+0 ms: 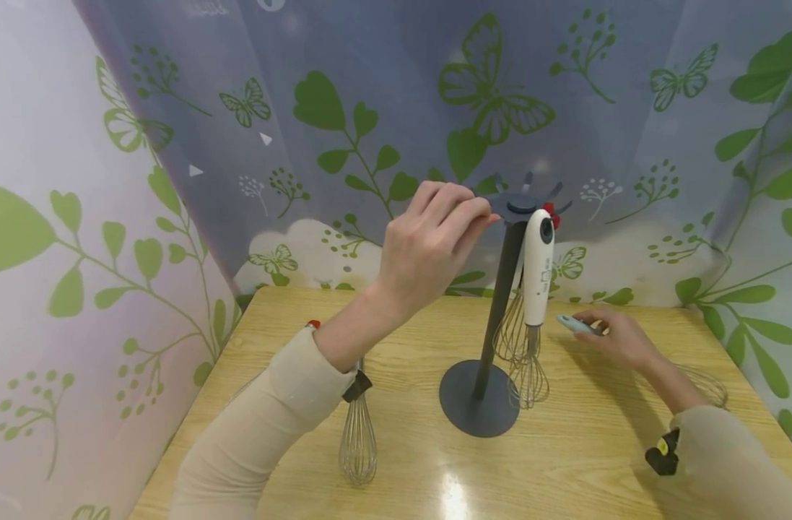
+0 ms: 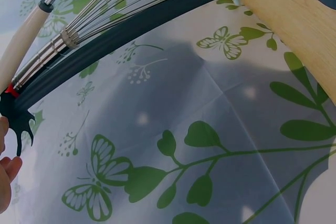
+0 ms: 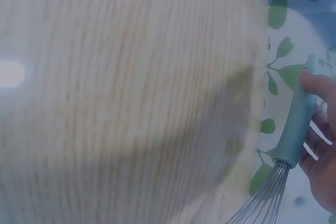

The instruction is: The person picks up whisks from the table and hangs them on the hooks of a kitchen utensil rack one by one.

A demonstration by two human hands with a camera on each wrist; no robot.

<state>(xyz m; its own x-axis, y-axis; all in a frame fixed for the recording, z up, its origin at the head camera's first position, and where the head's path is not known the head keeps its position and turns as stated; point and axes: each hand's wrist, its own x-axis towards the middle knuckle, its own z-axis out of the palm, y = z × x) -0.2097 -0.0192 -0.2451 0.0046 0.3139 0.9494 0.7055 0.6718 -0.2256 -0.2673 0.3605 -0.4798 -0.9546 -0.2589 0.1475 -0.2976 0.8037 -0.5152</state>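
Note:
My right hand (image 1: pixel 619 339) grips a whisk with a light blue handle (image 3: pixel 297 121) above the right side of the table. Its wire loops (image 1: pixel 704 384) show beyond the forearm. At the top of a dark utensil stand (image 1: pixel 499 303), the curled fingers of my left hand (image 1: pixel 431 242) pinch the edge of its hooked head (image 2: pixel 20 121). From that head hangs a whisk with a white handle (image 1: pixel 538 271). Behind it hangs a second whisk with a metal handle (image 2: pixel 42 61) and a red end.
Another whisk (image 1: pixel 359 444) lies on the wooden table (image 1: pixel 408 404) under my left forearm, which hides part of it. The stand's round base (image 1: pixel 467 415) rests mid-table. A curtain (image 1: pixel 383 65) printed with leaves and butterflies stands behind the table.

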